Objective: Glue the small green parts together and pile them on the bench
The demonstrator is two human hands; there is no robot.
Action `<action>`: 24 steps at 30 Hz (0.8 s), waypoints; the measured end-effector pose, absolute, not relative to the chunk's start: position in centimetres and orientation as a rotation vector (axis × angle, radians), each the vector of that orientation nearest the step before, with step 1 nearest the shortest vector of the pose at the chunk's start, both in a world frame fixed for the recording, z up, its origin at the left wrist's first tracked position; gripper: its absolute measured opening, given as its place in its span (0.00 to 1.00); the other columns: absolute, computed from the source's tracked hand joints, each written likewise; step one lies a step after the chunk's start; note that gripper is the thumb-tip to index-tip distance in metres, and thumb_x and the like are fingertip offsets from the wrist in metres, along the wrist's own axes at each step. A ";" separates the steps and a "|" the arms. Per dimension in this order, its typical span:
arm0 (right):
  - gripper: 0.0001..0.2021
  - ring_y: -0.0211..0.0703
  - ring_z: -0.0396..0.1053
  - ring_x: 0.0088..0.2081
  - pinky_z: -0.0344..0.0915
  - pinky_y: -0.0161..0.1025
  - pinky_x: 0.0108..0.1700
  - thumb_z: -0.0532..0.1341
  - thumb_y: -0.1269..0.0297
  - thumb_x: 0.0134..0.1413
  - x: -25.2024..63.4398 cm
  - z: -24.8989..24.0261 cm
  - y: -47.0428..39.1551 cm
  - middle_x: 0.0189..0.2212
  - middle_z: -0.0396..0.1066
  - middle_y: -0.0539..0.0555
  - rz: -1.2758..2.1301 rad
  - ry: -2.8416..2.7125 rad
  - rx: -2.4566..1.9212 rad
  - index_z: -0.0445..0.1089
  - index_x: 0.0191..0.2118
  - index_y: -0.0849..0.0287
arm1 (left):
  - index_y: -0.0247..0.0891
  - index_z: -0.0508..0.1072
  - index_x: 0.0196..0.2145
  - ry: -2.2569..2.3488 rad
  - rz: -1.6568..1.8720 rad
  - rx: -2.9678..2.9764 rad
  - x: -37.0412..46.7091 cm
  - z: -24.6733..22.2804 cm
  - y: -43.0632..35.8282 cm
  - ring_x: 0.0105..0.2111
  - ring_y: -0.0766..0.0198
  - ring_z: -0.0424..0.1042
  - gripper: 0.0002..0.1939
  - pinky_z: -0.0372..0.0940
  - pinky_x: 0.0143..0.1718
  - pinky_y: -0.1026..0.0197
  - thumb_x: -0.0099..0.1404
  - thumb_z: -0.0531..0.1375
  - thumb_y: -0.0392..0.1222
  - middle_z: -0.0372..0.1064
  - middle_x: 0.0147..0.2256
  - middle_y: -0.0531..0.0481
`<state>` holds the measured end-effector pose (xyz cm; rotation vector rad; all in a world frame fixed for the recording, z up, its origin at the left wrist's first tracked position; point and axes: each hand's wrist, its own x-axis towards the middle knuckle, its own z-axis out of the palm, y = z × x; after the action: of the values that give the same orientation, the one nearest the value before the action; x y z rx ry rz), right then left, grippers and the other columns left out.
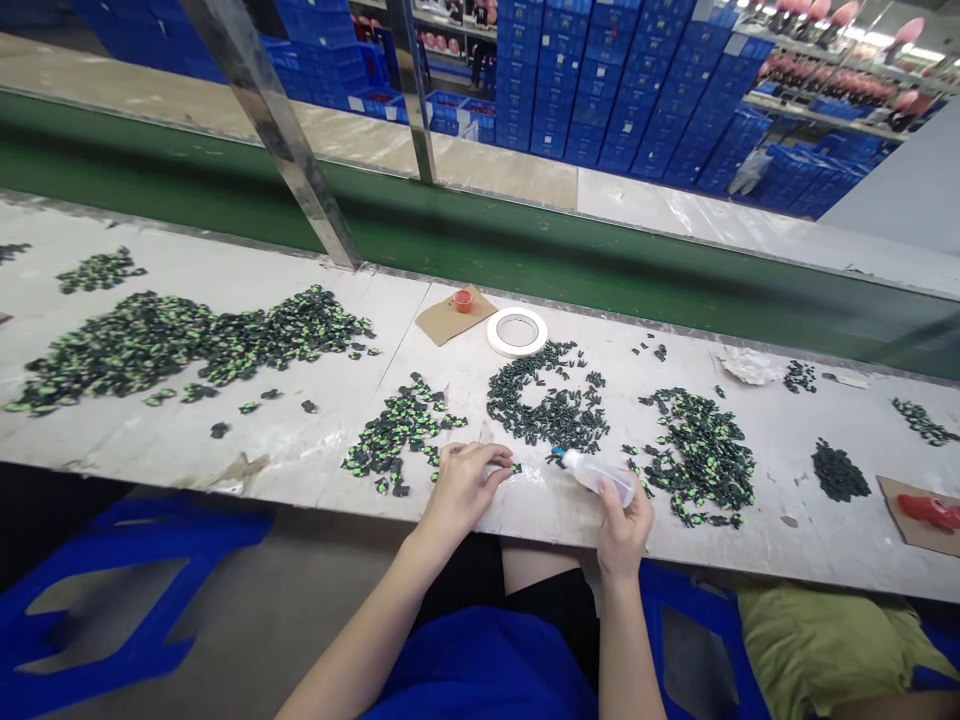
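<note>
Between the thumb and fingers of my left hand (466, 485) is a small black-and-green piece (514, 468), pinched just above the table's front part. My right hand (625, 520) grips a translucent squeeze bottle (598, 474), tilted so its blue tip points left toward the left hand. The tip and the piece are apart. Left of the left hand lies a heap of black-and-green pieces (397, 430). Ahead of both hands spreads a pile of small dark pieces (551, 405). Another heap of black-and-green pieces (701, 455) sits right of the bottle.
A roll of white tape (517, 331) lies behind the dark pile, beside cardboard (439, 322) bearing a red cup (463, 300). Larger heaps (187, 340) cover the table's left. A metal post (277, 130) rises at the back edge. Someone's green-clad part (832, 645) is at right.
</note>
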<state>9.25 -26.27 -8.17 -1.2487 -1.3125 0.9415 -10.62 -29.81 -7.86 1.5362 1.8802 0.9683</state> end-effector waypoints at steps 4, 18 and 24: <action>0.18 0.44 0.69 0.34 0.66 0.40 0.38 0.67 0.56 0.44 10.0 -8.3 -25.5 0.32 0.71 0.54 0.852 -1.125 -1.254 0.66 0.39 0.60 | 0.43 0.73 0.34 1.851 0.979 1.590 -10.7 -8.0 -30.1 0.40 0.55 0.75 0.05 0.56 0.48 0.49 0.58 0.63 0.35 0.78 0.36 0.52; 0.34 0.63 0.54 0.51 0.53 0.58 0.53 0.68 0.45 0.42 9.6 -8.0 -24.3 0.45 0.65 0.65 0.074 -1.388 -1.629 0.68 0.52 0.62 | 0.43 0.76 0.32 1.930 1.075 1.762 -9.7 -9.6 -30.2 0.42 0.53 0.70 0.05 0.61 0.43 0.50 0.61 0.61 0.35 0.75 0.37 0.48; 0.19 0.58 0.54 0.44 0.49 0.57 0.46 0.58 0.45 0.55 7.9 -8.9 -26.6 0.36 0.66 0.61 0.055 -1.536 -1.619 0.77 0.33 0.55 | 0.42 0.75 0.34 1.848 1.186 1.727 -9.7 -9.1 -30.4 0.40 0.55 0.71 0.05 0.63 0.43 0.51 0.62 0.59 0.35 0.76 0.34 0.49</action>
<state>7.92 -26.59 -8.87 -1.6186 -1.5358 0.0552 -9.68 -30.37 -9.13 1.7269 1.8477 1.1857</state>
